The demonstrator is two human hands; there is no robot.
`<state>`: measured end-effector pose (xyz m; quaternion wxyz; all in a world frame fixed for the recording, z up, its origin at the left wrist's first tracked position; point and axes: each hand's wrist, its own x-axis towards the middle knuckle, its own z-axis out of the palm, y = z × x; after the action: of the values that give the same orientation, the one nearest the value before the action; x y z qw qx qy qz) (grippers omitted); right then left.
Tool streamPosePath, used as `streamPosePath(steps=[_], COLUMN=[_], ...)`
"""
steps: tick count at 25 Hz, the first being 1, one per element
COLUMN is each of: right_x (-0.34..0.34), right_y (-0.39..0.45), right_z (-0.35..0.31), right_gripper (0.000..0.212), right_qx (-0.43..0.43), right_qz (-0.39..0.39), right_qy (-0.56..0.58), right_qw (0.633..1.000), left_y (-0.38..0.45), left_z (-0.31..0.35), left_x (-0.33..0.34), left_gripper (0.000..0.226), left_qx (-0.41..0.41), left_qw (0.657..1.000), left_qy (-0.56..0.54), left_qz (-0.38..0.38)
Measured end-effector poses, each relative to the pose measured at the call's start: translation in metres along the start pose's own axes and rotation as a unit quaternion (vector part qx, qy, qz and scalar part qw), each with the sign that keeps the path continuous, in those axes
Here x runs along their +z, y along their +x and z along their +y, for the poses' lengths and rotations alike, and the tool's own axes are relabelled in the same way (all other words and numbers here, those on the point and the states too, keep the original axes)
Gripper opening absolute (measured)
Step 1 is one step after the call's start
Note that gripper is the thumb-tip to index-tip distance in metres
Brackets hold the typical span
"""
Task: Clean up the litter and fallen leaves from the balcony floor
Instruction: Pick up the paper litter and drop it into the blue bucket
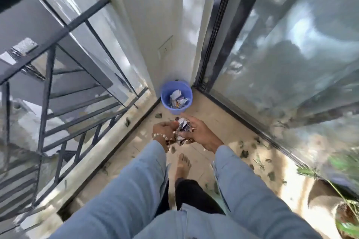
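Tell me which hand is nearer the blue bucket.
Right. The right hand reaches closest to the blue bucket, fingertips just short of its base; the left hand sits slightly further back. Both hold crumpled wrappers.

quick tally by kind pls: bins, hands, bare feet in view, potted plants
blue bin: 1, with wrappers already inside
hands: 2, left hand and right hand, both holding crumpled wrappers
bare foot: 1
potted plant: 1, at the right edge
total: 5
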<state>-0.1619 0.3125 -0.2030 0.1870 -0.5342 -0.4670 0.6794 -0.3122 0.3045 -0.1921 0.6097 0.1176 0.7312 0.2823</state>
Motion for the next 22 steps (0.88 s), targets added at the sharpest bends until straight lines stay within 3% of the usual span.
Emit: streamPosePath(steps=[5,8,12,17,22], right_x=[-0.020,-0.026,-0.026,-0.024,-0.016], right_y=[0.095,0.185,0.317,0.425,0.404], right_z=[-0.017,0.008,0.064,0.127,0.130], right_gripper=[0.044,0.035,0.042,0.037,0.017], right_qx=[0.054,0.115,0.175,0.217,0.238], right_qz=[0.127,0.221,0.299,0.302,0.309], right_qy=[0.092,0.201,0.275,0.272,0.149], right_qw=[0.986,0.947,0.897,0.887,0.909], left_y=[0.080,0.162,0.270,0.378,0.374], left_z=[0.064,0.080,0.079,0.067,0.079], left_x=[0.010,0.009,0.005,0.001,0.003], left_gripper=[0.013,0.011,0.018,0.023,0.021], left_qx=[-0.045,-0.045,-0.051,-0.116,-0.106], left_qw=[0.999,0.998,0.994,0.988,0.982], left_qy=[0.010,0.046,0.097,0.096,0.153], left_qz=[-0.022,-0.010,-0.003,-0.019,-0.016])
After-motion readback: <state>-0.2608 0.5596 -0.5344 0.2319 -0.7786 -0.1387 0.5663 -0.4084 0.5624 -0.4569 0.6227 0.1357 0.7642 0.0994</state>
